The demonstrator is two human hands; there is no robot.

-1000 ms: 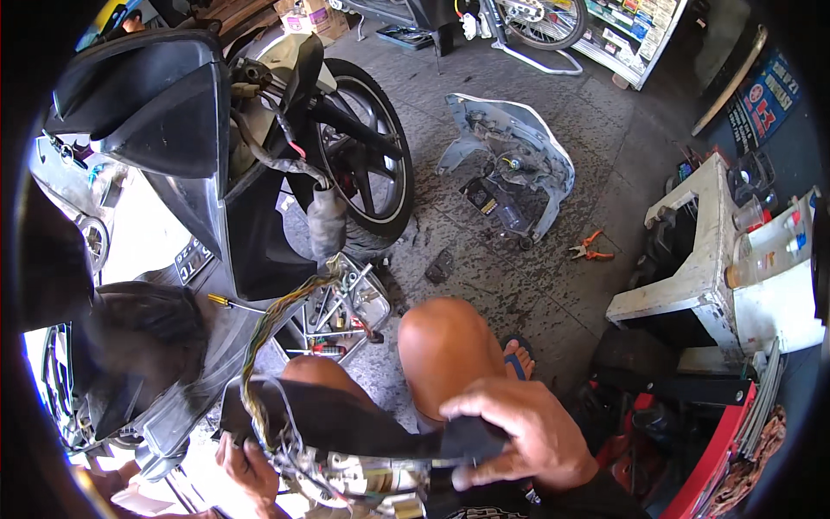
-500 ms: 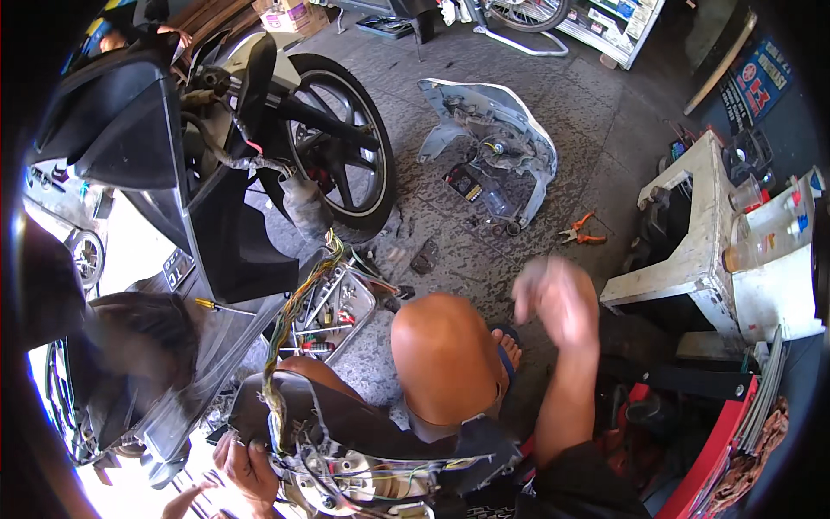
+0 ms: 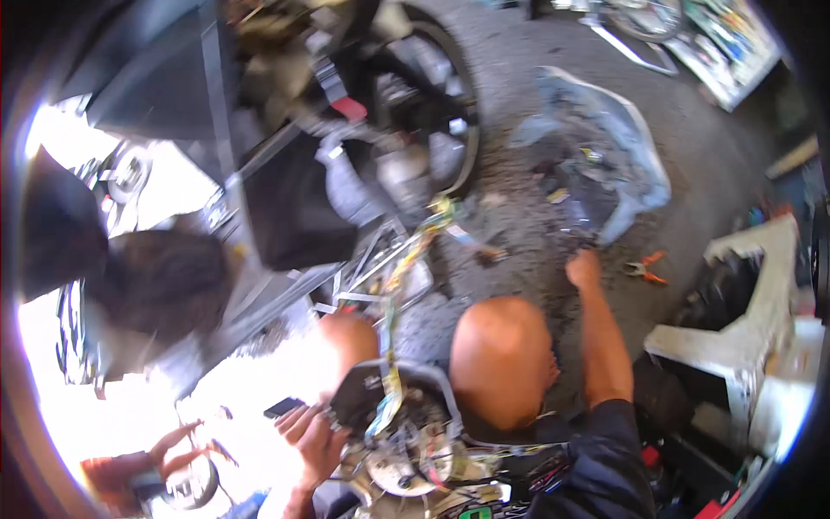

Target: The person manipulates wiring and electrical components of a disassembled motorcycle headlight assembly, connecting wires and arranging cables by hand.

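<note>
Motorcycle [image 3: 298,199]: largest item, upper left, blurred. Dark body panels in place, front wheel [image 3: 472,130] fitted; the area around the steering head looks partly stripped, though blur hides detail.

White stand [image 3: 769,294]: right side, upright on the floor, apart from the work.

Fairing panel [image 3: 638,164]: pale blue-grey, lying loose on the floor beyond the knees, well apart from the motorcycle. Judged done: removal. Judged outstanding: fitting it, if it belongs to this machine.

Dark housing [image 3: 432,389]: at the person's lap, inner side facing up, whitish round part [image 3: 402,477] and thin wires exposed. Off any mount, so opening up appears done; closing and mounting do not.

Wiring harness [image 3: 394,298]: yellow-green bundle, unwrapped-looking, running from the housing up toward the motorcycle. Apparently not disconnected as a whole; single connections cannot be made out.

Tool tray [image 3: 422,281]: on the floor beneath the harness; contents smeared by blur.

Hands: left hand [image 3: 313,443] has its fingers curled onto the housing's left edge, steadying it. Right hand [image 3: 585,270] is at the end of an outstretched arm, just beside the fairing panel's near end; whether its fingers are closed on anything, cannot tell.

Pliers [image 3: 647,269]: orange-handled, on the floor right of the right hand, unused.
</note>
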